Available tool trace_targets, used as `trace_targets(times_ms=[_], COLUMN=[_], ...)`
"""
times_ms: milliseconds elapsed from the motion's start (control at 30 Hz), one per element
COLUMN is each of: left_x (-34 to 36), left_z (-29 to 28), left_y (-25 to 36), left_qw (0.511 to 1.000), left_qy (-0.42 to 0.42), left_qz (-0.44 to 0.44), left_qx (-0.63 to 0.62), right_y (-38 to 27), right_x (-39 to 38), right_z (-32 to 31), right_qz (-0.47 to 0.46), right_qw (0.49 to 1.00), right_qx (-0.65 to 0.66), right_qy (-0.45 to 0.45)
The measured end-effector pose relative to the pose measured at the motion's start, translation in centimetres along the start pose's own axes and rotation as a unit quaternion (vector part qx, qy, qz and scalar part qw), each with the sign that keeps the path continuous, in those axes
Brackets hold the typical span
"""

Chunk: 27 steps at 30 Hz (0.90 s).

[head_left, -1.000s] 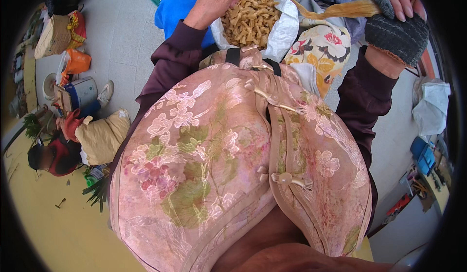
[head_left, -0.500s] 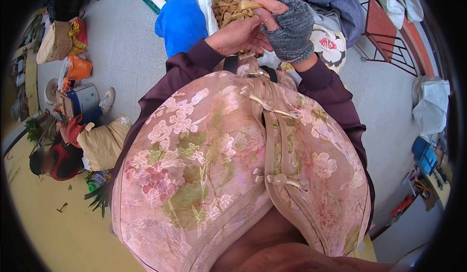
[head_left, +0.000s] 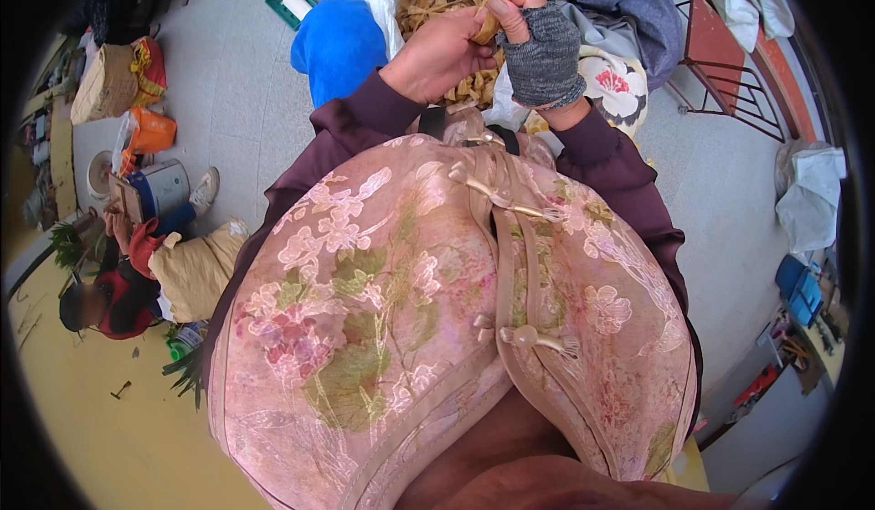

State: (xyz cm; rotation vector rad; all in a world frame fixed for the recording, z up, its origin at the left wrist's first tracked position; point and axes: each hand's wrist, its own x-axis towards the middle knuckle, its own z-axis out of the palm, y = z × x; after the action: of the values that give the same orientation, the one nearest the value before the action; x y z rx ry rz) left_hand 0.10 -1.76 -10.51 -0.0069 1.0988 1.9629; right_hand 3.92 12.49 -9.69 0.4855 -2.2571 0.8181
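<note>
My left hand (head_left: 439,52), bare, and my right hand (head_left: 538,41), in a grey fingerless glove, meet over a white bag (head_left: 387,0) filled with tan dried strips (head_left: 428,4). Together the fingers pinch one small tan strip piece (head_left: 490,18) just above the pile. Both dark purple sleeves reach up from my pink floral vest (head_left: 437,309), which hides most of the lower picture.
A blue bundle (head_left: 337,45) lies left of the bag. Floral cloth (head_left: 615,82) and a grey garment (head_left: 629,4) lie to the right, with a red metal frame (head_left: 720,63) beyond. At left another person (head_left: 137,273) crouches among baskets, bags and an orange container (head_left: 146,132).
A second ago my hands were apart, the right one holding a long strip out to the right. They have come together over the bag and now pinch a short piece.
</note>
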Motion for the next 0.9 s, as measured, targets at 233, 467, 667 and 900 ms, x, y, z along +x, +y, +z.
trace_targets(times_ms=[233,467,667,900], left_x=[-1.3,-0.6,-1.2,-0.2], left_z=[0.2,1.6,0.9,0.8], left_y=[3.0,3.4,3.7,3.5], left_qw=[0.597,0.606,0.748,0.981], left_qy=[0.092,0.117,0.12,-0.073], left_qz=[0.347,0.57,0.382,0.181], left_qx=[0.718,0.542,0.529,-0.013], right_y=[0.1,-0.1,-1.7,0.4], right_x=[1.2,1.3,1.7,2.2], right_z=[0.4,0.9,-0.2,-1.8], right_qz=[0.248,0.425,0.135,0.092], right_qw=[0.953,0.694,0.985,0.994], right_qx=[0.17,0.579,0.079,0.014], right_qy=[-0.02,-0.058,-0.066,-0.052])
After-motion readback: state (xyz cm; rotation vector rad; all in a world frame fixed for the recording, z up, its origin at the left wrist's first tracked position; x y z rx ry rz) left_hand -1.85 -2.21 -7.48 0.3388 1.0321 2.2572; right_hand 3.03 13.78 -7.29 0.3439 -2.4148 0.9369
